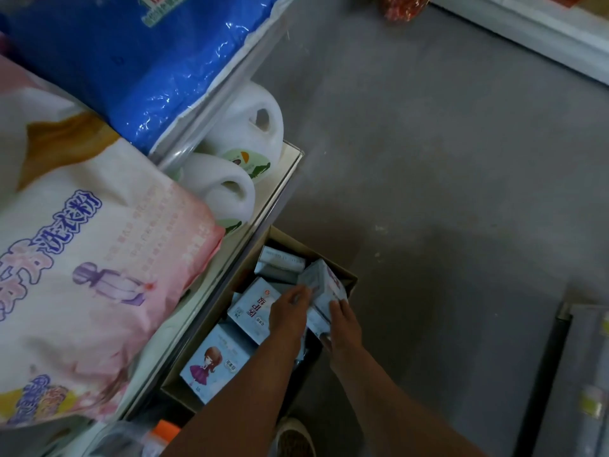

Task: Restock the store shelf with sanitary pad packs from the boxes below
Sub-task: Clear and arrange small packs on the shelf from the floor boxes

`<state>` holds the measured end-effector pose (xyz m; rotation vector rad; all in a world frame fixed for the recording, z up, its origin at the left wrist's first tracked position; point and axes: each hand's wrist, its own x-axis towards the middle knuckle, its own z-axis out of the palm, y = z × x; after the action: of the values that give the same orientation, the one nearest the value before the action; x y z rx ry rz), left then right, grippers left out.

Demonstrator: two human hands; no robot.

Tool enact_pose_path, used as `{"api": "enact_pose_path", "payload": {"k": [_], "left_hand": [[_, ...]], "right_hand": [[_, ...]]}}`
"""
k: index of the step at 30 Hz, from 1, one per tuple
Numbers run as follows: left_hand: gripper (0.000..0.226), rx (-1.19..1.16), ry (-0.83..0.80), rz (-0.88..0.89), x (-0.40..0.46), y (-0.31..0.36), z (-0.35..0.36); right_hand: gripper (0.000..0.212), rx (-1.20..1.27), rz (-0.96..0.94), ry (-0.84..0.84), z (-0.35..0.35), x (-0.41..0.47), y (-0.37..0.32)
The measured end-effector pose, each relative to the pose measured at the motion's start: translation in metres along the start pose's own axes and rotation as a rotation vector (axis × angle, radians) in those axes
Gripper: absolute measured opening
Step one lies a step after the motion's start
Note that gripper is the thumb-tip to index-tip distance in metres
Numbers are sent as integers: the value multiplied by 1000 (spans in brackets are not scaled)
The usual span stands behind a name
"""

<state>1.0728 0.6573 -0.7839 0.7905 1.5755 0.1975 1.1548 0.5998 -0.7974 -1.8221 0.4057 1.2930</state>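
An open cardboard box [346,280] stands on the floor below the shelf and holds several pale blue sanitary pad packs. One pack with a cartoon girl [214,364] lies near the box's front. Another pack with red print [255,306] lies beside it. Both my hands reach down into the box. My left hand [290,311] and my right hand [342,319] grip a tilted pale pack [321,282] from either side, its top raised above the others. More packs [280,262] lie at the far end of the box.
The shelf edge [263,206] runs diagonally at left, carrying white detergent jugs [247,133], a pink washing powder bag [99,258] and a blue bag [131,61]. Grey concrete floor [445,192] spreads right. Another rack [586,357] stands at lower right. My shoe [293,440] is by the box.
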Motion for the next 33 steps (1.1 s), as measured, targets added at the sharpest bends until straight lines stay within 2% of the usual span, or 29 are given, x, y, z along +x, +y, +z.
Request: {"api": "enact_pose_path", "payload": {"k": [2,3,6,8,10,13,15,16,17,22,23,25,26,27,30,33], "left_hand": [[6,116,44,148,-3,-4,2],[8,178,43,199,-3,-8,3],[10,275,-62,150,-2,-12,8],[28,302,-110,42,6,-15,12],[57,268,-120,-81,16,-19,15],[91,33,-159,-133,35,-28,24],[111,-81,-110,-193,39,-29,27],[114,-125,-87,-205,34,-26,26],[109,-180,-71,-215,33,-26,26],[53,-288,-61,-263,-24,7,9],[51,-314,-58,-274,-30,7,6],[68,-326,-38,-300,-37,6,0],[79,-310,10,-285,-32,-2,-1],[81,-296,30,-277,-31,-4,-8],[53,-280,-3,-279,-75,29,-27],[52,-323,-36,-275,-118,45,-42]], "right_hand": [[43,29,26,13,-2,4,-1],[42,33,35,19,-3,7,0],[43,-19,46,49,-7,15,0],[41,-45,49,54,-12,18,-3],[39,-72,34,68,-15,18,-5],[53,-139,15,64,-15,18,-1],[56,-192,-13,36,-13,11,1],[56,-215,-20,28,-13,10,3],[55,-232,-16,13,-13,7,5],[42,-175,92,-57,-16,-16,7],[34,-156,119,-51,-18,-25,2],[23,-149,169,-43,-21,-38,-6],[24,-179,178,-44,-22,-45,-10],[26,-218,190,-59,-25,-55,-15],[42,-228,207,-57,-27,-91,-31],[50,-252,219,-99,-33,-135,-47]]}}
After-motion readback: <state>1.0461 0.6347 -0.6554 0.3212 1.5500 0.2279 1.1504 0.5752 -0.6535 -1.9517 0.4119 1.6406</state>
